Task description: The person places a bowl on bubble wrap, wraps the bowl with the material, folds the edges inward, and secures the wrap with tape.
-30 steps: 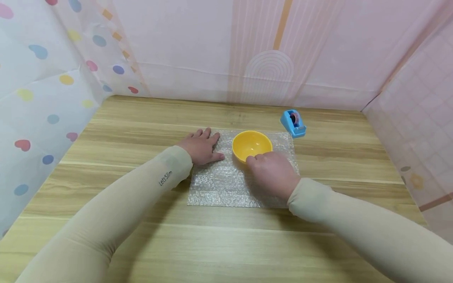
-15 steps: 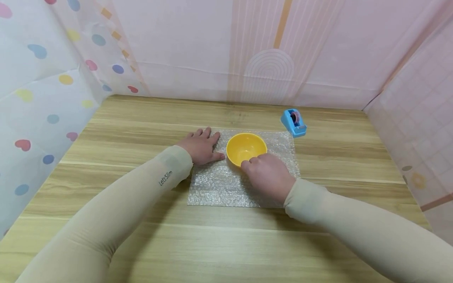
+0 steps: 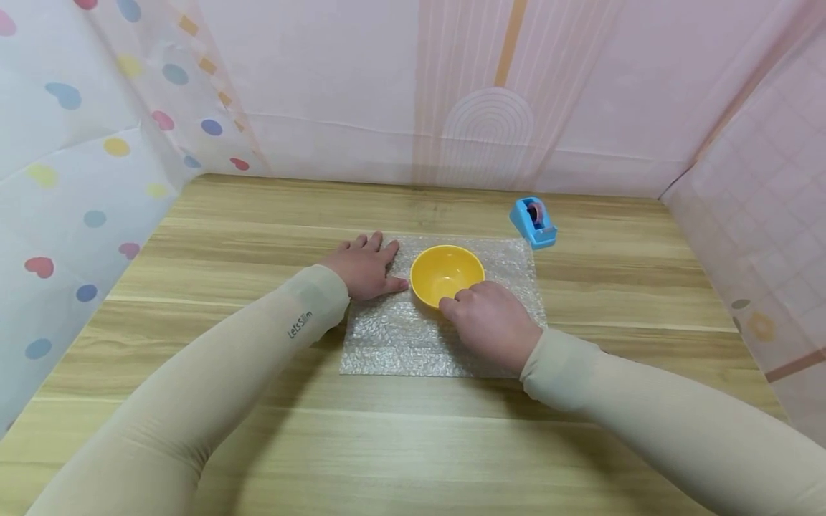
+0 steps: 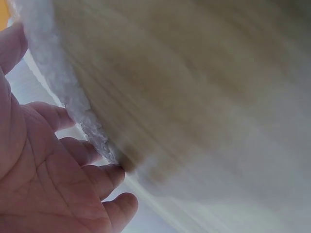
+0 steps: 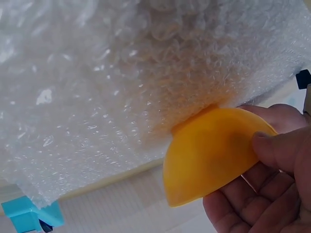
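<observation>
A yellow bowl (image 3: 445, 269) stands upright on a sheet of bubble wrap (image 3: 393, 351) laid flat on the table. My right hand (image 3: 493, 322) pinches the bowl's near right rim, thumb on one side and fingers on the other, as the right wrist view shows on the bowl (image 5: 209, 155). The bowl's foot appears to rest on the wrap. My left hand (image 3: 361, 271) lies on the left edge of the bubble wrap with its fingers spread and its thumb near the bowl. In the left wrist view, the left fingers (image 4: 104, 179) touch the wrap's edge (image 4: 68, 82).
A blue tape dispenser (image 3: 534, 223) with a pinkish roll stands by the wrap's far right corner. The wood-grain table (image 3: 413, 444) meets a pink patterned wall covering (image 3: 323, 86) at the back, with covered walls at left and right.
My right hand has shifted the bowl slightly left and nearer to me, most of it in the first half second. The left hand keeps its place on the wrap.
</observation>
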Tool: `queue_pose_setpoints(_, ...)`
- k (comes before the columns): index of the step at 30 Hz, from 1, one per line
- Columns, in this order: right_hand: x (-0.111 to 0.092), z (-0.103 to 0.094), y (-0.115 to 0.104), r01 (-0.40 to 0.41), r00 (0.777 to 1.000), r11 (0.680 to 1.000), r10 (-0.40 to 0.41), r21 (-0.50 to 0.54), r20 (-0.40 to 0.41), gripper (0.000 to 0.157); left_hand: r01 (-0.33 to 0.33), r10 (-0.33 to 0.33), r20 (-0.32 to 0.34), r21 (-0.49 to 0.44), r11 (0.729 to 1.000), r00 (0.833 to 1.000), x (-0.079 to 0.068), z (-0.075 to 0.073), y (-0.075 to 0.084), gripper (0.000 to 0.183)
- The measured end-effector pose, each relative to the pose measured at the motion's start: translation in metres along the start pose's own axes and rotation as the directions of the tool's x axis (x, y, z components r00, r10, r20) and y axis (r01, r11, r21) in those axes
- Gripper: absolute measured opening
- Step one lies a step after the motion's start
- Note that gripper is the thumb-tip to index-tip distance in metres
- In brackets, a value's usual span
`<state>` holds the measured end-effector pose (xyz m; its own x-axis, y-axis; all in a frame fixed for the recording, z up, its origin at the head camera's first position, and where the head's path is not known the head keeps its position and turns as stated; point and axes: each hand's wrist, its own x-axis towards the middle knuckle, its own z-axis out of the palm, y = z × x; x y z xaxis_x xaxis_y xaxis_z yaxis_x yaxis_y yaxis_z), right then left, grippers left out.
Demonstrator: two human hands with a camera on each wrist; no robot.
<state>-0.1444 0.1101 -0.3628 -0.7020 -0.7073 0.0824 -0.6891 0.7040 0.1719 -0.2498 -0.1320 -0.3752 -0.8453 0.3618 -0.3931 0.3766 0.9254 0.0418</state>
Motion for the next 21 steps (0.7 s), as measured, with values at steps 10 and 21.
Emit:
queue_pose_setpoints(10, -0.0016, -0.0009, 0.0011, -0.008, 1.0, 1.0, 0.008, 0.02, 0.012, 0.012, -0.004, 0.004, 0.004, 0.005, 1.0, 1.0, -0.0011, -0.0026, 0.0012, 0.095)
queue_pose_setpoints(21, -0.0022, 0.0003, 0.001, -0.009, 1.0, 0.999, 0.009, 0.031, 0.001, 0.01, -0.002, 0.002, 0.0, 0.017, 1.0, 1.0, -0.001, -0.0013, 0.0016, 0.094)
